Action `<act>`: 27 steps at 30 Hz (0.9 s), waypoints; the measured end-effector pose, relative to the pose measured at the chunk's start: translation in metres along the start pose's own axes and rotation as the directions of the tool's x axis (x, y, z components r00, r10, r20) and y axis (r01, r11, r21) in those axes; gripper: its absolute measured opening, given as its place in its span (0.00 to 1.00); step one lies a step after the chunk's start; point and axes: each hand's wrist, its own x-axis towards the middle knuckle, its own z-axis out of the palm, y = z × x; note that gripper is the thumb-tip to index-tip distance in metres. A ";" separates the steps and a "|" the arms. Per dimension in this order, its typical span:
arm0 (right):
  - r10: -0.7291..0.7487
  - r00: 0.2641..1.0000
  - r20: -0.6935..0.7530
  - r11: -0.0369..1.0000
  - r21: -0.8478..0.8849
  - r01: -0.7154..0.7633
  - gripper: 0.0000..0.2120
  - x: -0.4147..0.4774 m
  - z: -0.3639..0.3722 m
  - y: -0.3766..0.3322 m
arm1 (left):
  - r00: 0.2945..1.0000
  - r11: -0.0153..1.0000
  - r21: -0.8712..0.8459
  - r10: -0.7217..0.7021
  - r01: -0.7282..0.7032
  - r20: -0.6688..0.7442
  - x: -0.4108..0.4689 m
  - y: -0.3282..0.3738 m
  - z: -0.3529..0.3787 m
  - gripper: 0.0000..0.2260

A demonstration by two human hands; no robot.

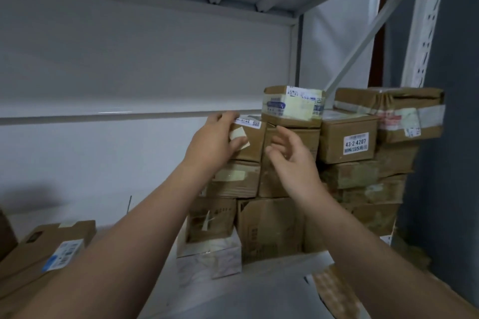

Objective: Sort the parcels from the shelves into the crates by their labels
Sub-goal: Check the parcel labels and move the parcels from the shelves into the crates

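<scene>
Left hand (215,138) grips a small parcel (250,141), right hand (291,154) hovering loosely spread beside it; drawing it out level should spare the taped box (293,106) above.

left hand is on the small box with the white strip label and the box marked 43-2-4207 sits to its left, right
No: the box marked 43-2-4207 sits to its right, beyond the right hand, as the head view shows. The left hand is indeed on the small box with the white strip label.
</scene>
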 end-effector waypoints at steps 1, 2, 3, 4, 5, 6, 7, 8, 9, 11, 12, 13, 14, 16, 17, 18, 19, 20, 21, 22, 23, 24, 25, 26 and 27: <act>0.006 1.000 0.025 0.999 0.052 -0.007 0.24 0.001 0.001 0.002 | 0.999 1.000 -0.024 0.007 -0.008 -0.049 -0.006 0.000 0.002 0.24; 0.014 0.999 0.050 0.994 0.106 -0.020 0.23 0.001 0.003 0.004 | 0.995 0.999 -0.044 0.018 -0.023 -0.098 -0.013 0.001 0.003 0.24; 0.022 0.997 0.074 0.986 0.160 -0.034 0.22 0.001 0.005 0.006 | 0.988 0.997 -0.062 0.032 -0.041 -0.148 -0.019 0.002 0.005 0.23; 0.026 0.996 0.090 0.977 0.208 -0.044 0.21 0.001 0.007 0.008 | 0.979 0.995 -0.079 0.044 -0.061 -0.197 -0.025 0.003 0.007 0.22; 0.027 0.995 0.097 0.969 0.244 -0.050 0.19 0.001 0.008 0.010 | 0.969 0.992 -0.096 0.052 -0.077 -0.242 -0.030 0.005 0.009 0.21; 0.028 0.995 0.100 0.962 0.268 -0.053 0.17 0.002 0.010 0.012 | 0.958 0.989 -0.114 0.056 -0.091 -0.282 -0.034 0.007 0.011 0.19; 0.031 0.995 0.098 0.956 0.288 -0.058 0.15 0.002 0.011 0.013 | 0.947 0.985 -0.135 0.059 -0.106 -0.315 -0.038 0.009 0.013 0.18; 0.034 0.995 0.096 0.949 0.308 -0.062 0.13 0.003 0.012 0.013 | 0.938 0.981 -0.153 0.064 -0.123 -0.340 -0.041 0.010 0.014 0.17; 0.034 0.995 0.094 0.943 0.326 -0.063 0.12 0.003 0.013 0.014 | 0.932 0.976 -0.171 0.067 -0.135 -0.356 -0.044 0.011 0.015 0.16; 0.019 0.996 0.086 0.934 0.354 -0.048 0.11 0.003 0.015 0.015 | 0.926 0.957 -0.250 0.045 -0.147 -0.375 -0.049 0.012 0.016 0.14; 0.005 0.997 0.078 0.931 0.364 -0.033 0.12 0.003 0.016 0.015 | 0.925 0.932 -0.332 0.008 -0.144 -0.381 -0.051 0.014 0.015 0.11; -0.009 0.998 0.070 0.928 0.373 -0.018 0.15 0.002 0.018 0.016 | 0.923 0.889 -0.438 -0.047 -0.137 -0.383 -0.053 0.016 0.014 0.07; -0.021 0.998 0.063 0.927 0.374 -0.004 0.17 0.001 0.019 0.016 | 0.917 0.816 -0.562 -0.111 -0.136 -0.383 -0.055 0.020 0.012 0.04; -0.055 0.998 0.044 0.933 0.359 0.036 0.14 -0.002 0.021 0.018 | 0.894 0.622 -0.768 -0.245 -0.151 -0.375 -0.059 0.024 0.010 0.05; -0.076 0.997 0.027 0.932 0.358 0.061 0.10 -0.003 0.022 0.018 | 0.885 0.544 -0.826 -0.301 -0.146 -0.355 -0.060 0.024 0.008 0.07; -0.093 0.996 0.008 0.926 0.368 0.084 0.08 -0.004 0.022 0.019 | 0.880 0.503 -0.853 -0.335 -0.136 -0.337 -0.061 0.023 0.006 0.08; -0.109 0.994 -0.006 0.917 0.385 0.103 0.08 -0.006 0.023 0.019 | 0.879 0.492 -0.862 -0.347 -0.125 -0.326 -0.063 0.022 0.005 0.10; -0.124 0.992 -0.011 0.908 0.403 0.118 0.09 -0.008 0.023 0.019 | 0.883 0.486 -0.866 -0.347 -0.118 -0.316 -0.065 0.021 0.004 0.11; -0.142 0.990 -0.010 0.900 0.415 0.133 0.10 -0.010 0.023 0.018 | 0.888 0.481 -0.869 -0.343 -0.114 -0.306 -0.068 0.020 0.003 0.12; -0.161 0.987 -0.006 0.895 0.421 0.149 0.11 -0.012 0.023 0.017 | 0.891 0.476 -0.872 -0.340 -0.112 -0.300 -0.070 0.019 0.003 0.13; -0.183 0.983 -0.002 0.891 0.423 0.167 0.12 -0.014 0.023 0.016 | 0.892 0.474 -0.874 -0.340 -0.111 -0.297 -0.073 0.018 0.002 0.14; -0.201 0.980 -0.001 0.887 0.424 0.183 0.13 -0.016 0.023 0.015 | 0.892 0.473 -0.874 -0.340 -0.110 -0.297 -0.075 0.018 0.002 0.14; -0.216 0.976 0.000 0.883 0.426 0.196 0.14 -0.017 0.023 0.014 | 0.891 0.474 -0.874 -0.342 -0.110 -0.297 -0.076 0.017 0.001 0.14; -0.230 0.973 0.002 0.880 0.427 0.207 0.14 -0.018 0.023 0.013 | 0.891 0.473 -0.874 -0.343 -0.110 -0.298 -0.078 0.017 0.000 0.14; -0.241 0.971 0.003 0.878 0.427 0.216 0.14 -0.019 0.024 0.012 | 0.890 0.474 -0.874 -0.344 -0.109 -0.298 -0.079 0.018 -0.002 0.14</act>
